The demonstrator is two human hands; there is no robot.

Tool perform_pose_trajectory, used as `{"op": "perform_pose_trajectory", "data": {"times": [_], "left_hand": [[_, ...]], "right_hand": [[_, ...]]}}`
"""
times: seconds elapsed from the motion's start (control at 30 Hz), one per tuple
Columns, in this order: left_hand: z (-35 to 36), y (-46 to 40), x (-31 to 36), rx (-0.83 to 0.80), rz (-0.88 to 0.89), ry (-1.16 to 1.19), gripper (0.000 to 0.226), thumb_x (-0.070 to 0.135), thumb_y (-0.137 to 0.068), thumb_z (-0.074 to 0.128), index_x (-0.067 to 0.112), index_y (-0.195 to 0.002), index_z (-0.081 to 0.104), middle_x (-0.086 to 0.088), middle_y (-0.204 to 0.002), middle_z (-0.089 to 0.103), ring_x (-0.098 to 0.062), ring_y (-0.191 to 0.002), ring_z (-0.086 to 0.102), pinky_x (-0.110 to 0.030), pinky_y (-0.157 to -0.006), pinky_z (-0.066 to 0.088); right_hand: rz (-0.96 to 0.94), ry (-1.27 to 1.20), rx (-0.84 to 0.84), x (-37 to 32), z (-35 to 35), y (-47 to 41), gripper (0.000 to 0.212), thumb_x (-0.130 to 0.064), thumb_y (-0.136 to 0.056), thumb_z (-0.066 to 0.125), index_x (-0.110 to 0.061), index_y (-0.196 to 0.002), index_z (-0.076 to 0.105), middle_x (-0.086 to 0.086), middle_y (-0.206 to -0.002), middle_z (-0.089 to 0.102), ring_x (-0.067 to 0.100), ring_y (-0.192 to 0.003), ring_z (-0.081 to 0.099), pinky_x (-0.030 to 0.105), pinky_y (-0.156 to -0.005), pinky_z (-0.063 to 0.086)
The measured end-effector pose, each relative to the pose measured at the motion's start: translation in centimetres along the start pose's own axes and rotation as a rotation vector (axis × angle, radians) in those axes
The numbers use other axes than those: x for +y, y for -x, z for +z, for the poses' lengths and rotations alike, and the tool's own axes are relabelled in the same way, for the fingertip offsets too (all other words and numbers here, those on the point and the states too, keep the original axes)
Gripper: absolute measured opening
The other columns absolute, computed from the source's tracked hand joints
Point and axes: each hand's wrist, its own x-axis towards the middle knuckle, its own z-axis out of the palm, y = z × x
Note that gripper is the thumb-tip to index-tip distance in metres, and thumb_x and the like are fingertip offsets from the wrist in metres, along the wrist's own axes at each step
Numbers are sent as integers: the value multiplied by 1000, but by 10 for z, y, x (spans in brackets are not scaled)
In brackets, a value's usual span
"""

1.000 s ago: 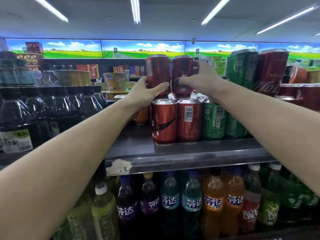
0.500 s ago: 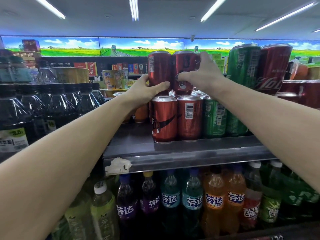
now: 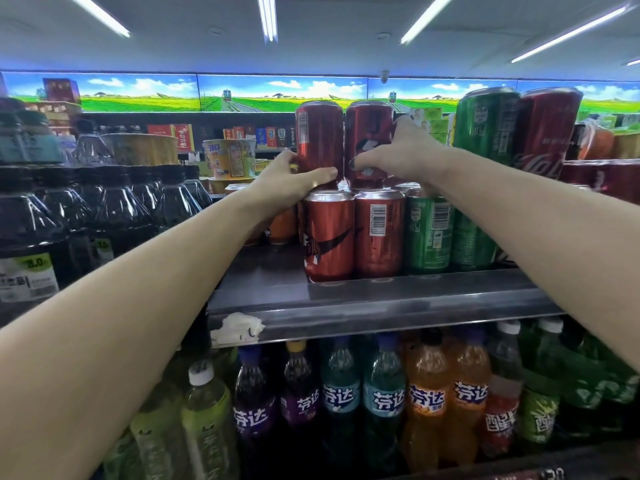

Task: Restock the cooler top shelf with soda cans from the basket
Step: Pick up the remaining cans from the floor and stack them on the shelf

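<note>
1. Hands work high on the cooler's grey metal top shelf point(image 3: 381, 299), each clamped on one tall red aluminium soda can.
2. The left hand point(image 3: 287, 185) wraps the base of the left red can point(image 3: 318, 140), thumb across the front, fingers hidden behind it.
3. The right hand point(image 3: 398, 157) grips the right red can point(image 3: 367, 133) from its 3 o'clock side, thumb with a dark nail pressed on the front.
4. Both held cans stand upright, side by side and nearly touching, on the second tier above a lower row.
5. The left one sits over a red can with a black swoosh mark point(image 3: 329, 233); the right one sits over a red can with a barcode label point(image 3: 379, 233). Whether their bases fully rest on the lids below cannot be told.
6. At 3 o'clock of the lower red pair stands a green soda can point(image 3: 429, 230), with a taller green can point(image 3: 485, 123) and a red cola can point(image 3: 543, 133) stacked farther right.
7. At 6 o'clock, under the shelf, stands a row of plastic soda bottles point(image 3: 384, 400) in purple, blue and orange.
8. At 9 o'clock stand dark shrink-wrapped bottles point(image 3: 110, 202).
9. The basket is out of view.
</note>
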Motion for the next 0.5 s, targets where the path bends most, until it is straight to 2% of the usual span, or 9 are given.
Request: {"op": "perform_pose_trajectory", "data": {"times": [0.17,0.27,0.37,0.5], "left_hand": [[1,4,1,-1,-1,5,59,34,-88,82,13,-137,55,-3,-119,73,-18,-103,74,-40,-100,59],[2,4,3,14,-2,-2,59,33,-88,82,13,-136,55,-3,-119,73,-17,-105,73,-39,-101,58],[1,5,2,16,-18,-11,62,37,-84,85,14,-135,57,-3,-120,74,-19,-107,73,-42,-103,56],[2,7,5,5,-26,-25,54,36,-87,83,16,-131,59,-1,-119,74,-18,-108,73,-42,-105,55]], "right_hand": [[8,20,-29,1,-4,1,75,-39,-52,79,-5,-115,56,-6,-66,68,13,-64,64,34,-66,56],[3,38,-10,-1,-3,6,86,-44,-53,85,-5,-122,51,-1,-84,69,17,-78,68,45,-84,61],[0,121,10,-2,-2,9,81,-41,-78,85,-9,-135,37,5,-108,62,21,-95,62,37,-86,50],[-15,174,32,-3,-4,15,82,-44,-87,79,-8,-143,31,8,-119,56,25,-103,57,35,-85,43]]}}
